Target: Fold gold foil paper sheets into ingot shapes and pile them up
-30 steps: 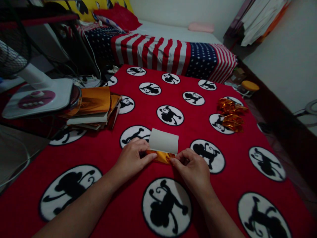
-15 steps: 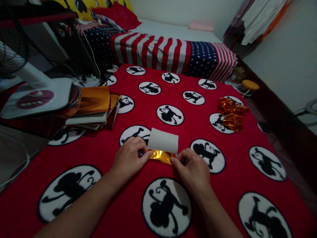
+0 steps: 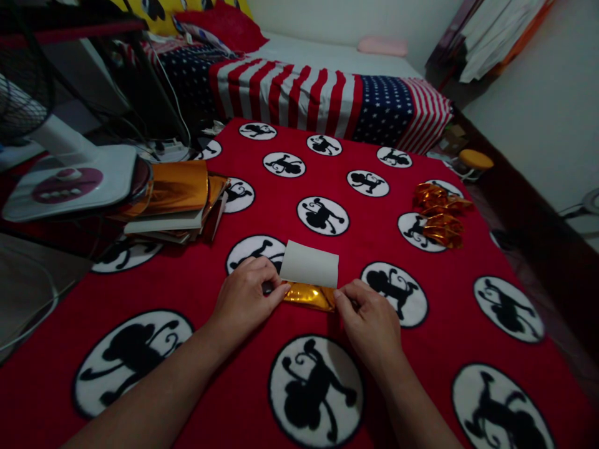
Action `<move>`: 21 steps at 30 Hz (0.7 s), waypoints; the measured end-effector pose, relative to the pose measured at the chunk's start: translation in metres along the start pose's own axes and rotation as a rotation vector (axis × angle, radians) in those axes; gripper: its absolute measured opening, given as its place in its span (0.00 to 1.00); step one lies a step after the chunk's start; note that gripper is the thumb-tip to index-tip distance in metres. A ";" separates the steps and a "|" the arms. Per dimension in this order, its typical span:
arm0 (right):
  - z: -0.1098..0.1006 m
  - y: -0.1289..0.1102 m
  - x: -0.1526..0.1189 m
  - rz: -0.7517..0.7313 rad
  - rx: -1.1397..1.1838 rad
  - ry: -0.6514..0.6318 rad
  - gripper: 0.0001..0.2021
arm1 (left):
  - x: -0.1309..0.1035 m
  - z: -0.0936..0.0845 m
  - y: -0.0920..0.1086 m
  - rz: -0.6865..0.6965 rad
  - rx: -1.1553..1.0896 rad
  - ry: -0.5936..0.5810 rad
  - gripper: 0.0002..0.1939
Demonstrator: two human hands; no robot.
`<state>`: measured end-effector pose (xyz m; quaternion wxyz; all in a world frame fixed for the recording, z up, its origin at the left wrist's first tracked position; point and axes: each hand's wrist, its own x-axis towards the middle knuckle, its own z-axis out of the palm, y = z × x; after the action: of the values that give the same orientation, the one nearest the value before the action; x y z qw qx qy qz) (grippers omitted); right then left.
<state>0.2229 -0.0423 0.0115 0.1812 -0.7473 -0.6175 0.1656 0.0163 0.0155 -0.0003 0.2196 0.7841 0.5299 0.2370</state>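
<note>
Gold foil paper, white side up with a shiny folded strip along its near edge, lies on the red monkey-print blanket, its long axis running left to right across the view. Left hand pinches the fold's left end and right hand pinches its right end, both closed on the sheet. No readable writing shows on it.

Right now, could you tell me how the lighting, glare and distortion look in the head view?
Head view: dim overall, corners darkest; wide-angle lens bows the red blanket edges. Glare shows on the gold foil stack and the gold fold pinched between left hand and right hand. The white paper side reads sharp.
</note>
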 end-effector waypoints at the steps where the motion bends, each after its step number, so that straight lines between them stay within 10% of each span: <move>1: 0.001 0.000 0.000 0.006 -0.015 0.007 0.14 | 0.000 0.000 0.000 -0.001 0.001 -0.003 0.10; 21: 0.003 0.001 -0.003 -0.055 -0.032 0.033 0.12 | -0.002 -0.001 0.001 0.004 0.054 -0.032 0.12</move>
<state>0.2215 -0.0450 0.0083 0.1836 -0.7355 -0.6373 0.1384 0.0162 0.0132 0.0009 0.2062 0.7944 0.5311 0.2104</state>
